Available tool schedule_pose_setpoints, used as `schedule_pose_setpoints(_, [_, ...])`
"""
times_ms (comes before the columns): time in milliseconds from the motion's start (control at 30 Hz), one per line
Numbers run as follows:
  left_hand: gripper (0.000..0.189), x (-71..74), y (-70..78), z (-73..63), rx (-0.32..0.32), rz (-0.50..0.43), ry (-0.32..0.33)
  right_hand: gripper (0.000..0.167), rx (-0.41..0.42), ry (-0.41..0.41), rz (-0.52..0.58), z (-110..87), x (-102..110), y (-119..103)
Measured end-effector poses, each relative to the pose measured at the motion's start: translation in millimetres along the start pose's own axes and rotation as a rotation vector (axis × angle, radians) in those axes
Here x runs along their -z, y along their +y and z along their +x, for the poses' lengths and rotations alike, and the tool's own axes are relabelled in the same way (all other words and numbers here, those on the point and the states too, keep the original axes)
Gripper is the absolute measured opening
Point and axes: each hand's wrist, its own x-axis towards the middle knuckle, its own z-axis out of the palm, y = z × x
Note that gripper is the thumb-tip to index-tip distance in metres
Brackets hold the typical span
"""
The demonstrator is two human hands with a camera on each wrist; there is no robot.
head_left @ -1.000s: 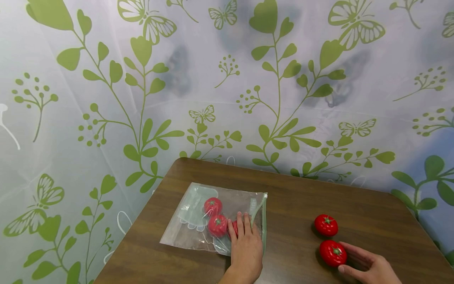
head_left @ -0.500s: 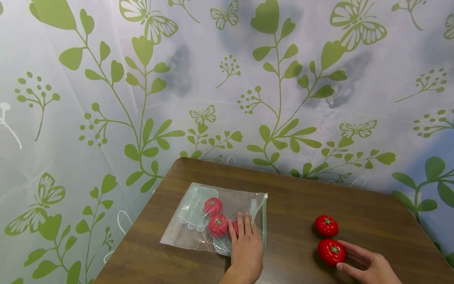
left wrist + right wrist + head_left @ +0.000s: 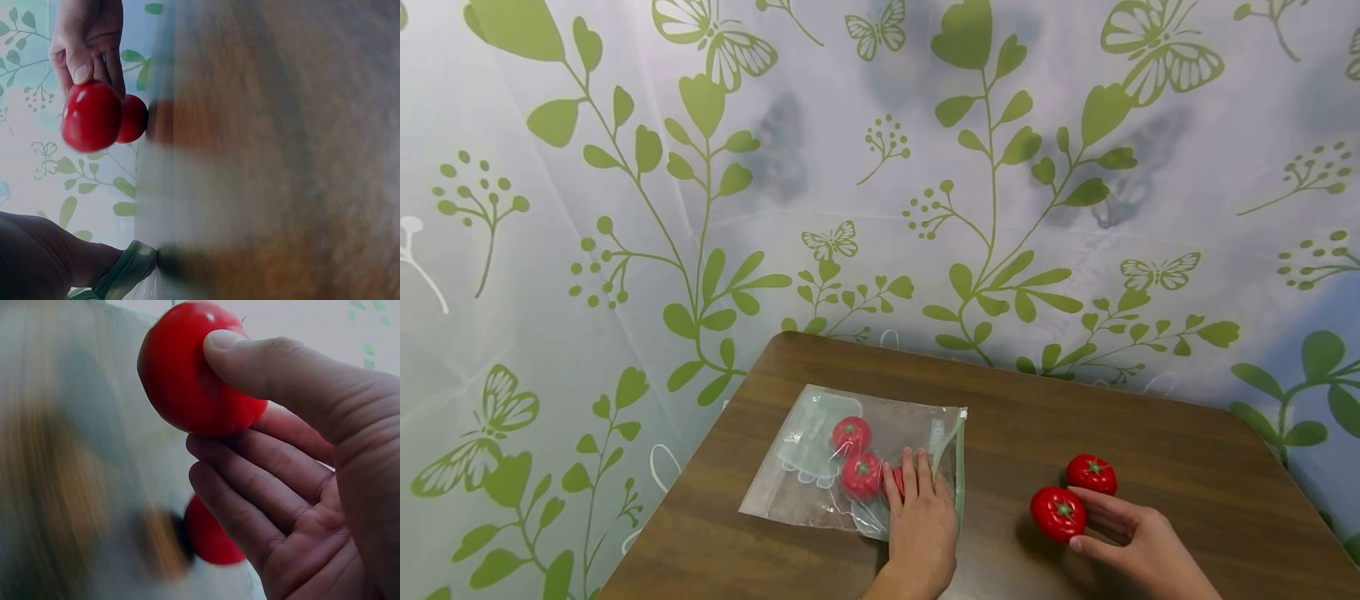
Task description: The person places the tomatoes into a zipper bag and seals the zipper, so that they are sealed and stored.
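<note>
In the head view, a clear zip bag (image 3: 760, 500) with a pale green edge lies flat on the table, with three red tomatoes (image 3: 861, 476) inside. My left hand (image 3: 921, 525) lies over its right part by the mouth, partly covering one tomato. Fingers hold the bag's upper lip back; the thumb is hidden in the head view. My right hand (image 3: 1138, 533) holds another red tomato (image 3: 1057, 514) between thumb and fingers, just above the table. In the right wrist view, the thumb presses this tomato (image 3: 194, 375) from one side. Behind it sits a loose red tomato (image 3: 1091, 473).
The brown wooden table (image 3: 1000, 433) ends at a back edge against a curtain (image 3: 880, 167) printed with green leaves and butterflies. In the left wrist view, the bag's green edge (image 3: 134, 269) stands raised off the table.
My right hand has picked up the front tomato and carried it left, toward the bag. The left hand, the bag and the rear tomato have stayed in place.
</note>
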Motion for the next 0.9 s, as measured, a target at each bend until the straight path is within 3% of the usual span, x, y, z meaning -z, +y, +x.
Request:
schedule_pose_setpoints(100, [0.071, -1.0, 0.1, -0.3, -0.003, 0.0, 0.006, 0.073, 0.035, -0.025, 0.024, 6.0, -7.9, -6.3])
schedule_pose_setpoints(333, [0.074, -0.9, -0.1, -0.7, -0.006, 0.003, 0.003, 0.065, 0.21, -0.076, 0.11, 19.6, -26.0, -25.4])
schedule_pose_setpoints(667, [0.072, 0.8, 0.7, 0.4, -0.007, 0.006, -0.068, 0.061, 0.347, -0.133, 0.169, 39.4, -47.8, -47.0])
schedule_pose_setpoints(900, [0.072, 2.4, 1.2, 0.7, -0.001, -0.02, -0.068, 0.061, 0.393, -0.154, 0.147, 51.3, -67.0, -51.1])
